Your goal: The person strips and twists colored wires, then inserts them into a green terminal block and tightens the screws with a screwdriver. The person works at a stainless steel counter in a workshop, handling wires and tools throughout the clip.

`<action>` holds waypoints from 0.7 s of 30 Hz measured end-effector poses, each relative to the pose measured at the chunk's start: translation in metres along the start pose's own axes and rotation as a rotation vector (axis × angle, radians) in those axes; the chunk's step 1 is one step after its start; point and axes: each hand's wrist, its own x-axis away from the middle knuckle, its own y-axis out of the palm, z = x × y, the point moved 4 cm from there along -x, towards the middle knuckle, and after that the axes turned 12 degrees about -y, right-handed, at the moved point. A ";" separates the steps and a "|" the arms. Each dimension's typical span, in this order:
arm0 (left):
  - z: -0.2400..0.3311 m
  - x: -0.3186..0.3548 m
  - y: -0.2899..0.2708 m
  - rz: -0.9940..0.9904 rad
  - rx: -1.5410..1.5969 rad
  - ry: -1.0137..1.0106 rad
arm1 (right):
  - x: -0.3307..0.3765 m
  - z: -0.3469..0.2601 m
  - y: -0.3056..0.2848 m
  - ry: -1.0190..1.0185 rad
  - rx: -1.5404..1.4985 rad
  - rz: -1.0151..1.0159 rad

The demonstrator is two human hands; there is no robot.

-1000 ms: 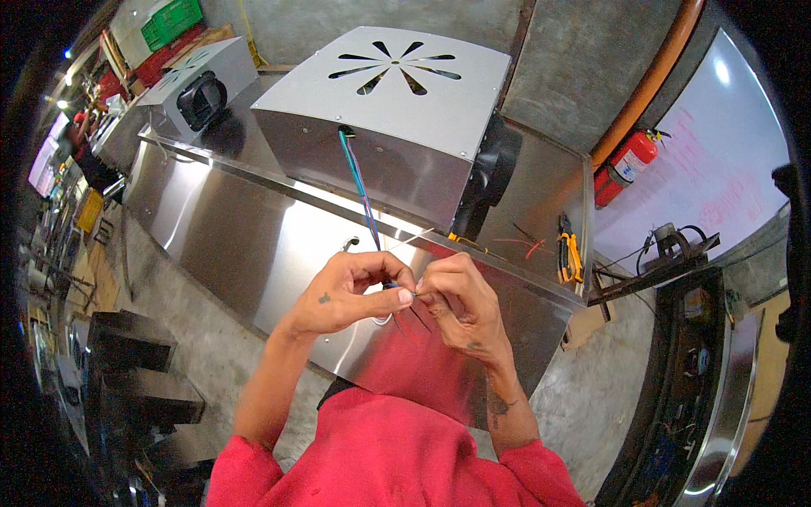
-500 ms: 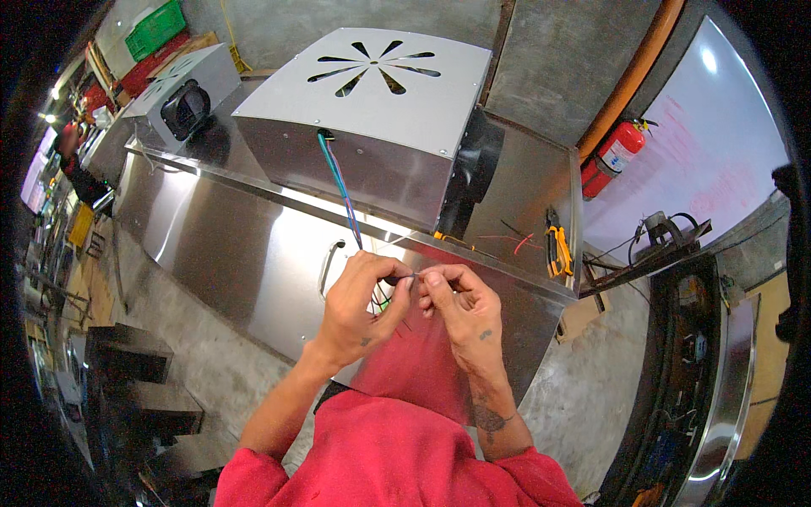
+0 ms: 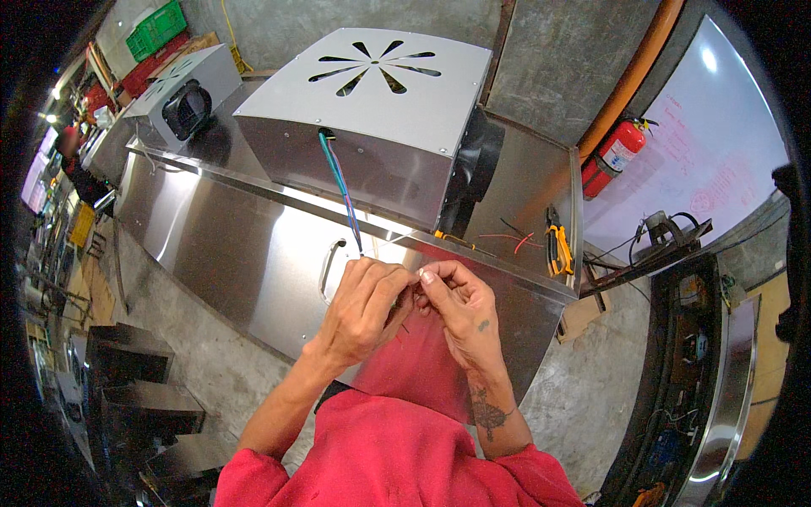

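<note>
The ends of the wires (image 3: 341, 184) led from the metal box (image 3: 372, 110) are now largely covered by the rolled-over left hand (image 3: 361, 302), pinched narrowly in its fingers and the right hand's (image 3: 462, 311), fine handling apparently continuing.

Fisheye head camera, left of a pair, worn by the person I watched. Looked from head height down past the red shirt (image 3: 397, 448) and forward over the slanting front edge of the steel surface (image 3: 530, 173). Left hand (image 3: 359, 306) and right hand (image 3: 462, 308) sat mid-view, nearer than the surface's far edge and the wall (image 3: 570, 72) behind it. Surface's front right corner fell right of centre. Field wide; straight lines bowed toward a dark rim.
</note>
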 end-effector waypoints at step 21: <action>-0.024 -0.018 -0.011 -0.364 0.686 -0.820 | -0.024 -0.013 0.003 -0.700 0.580 -0.228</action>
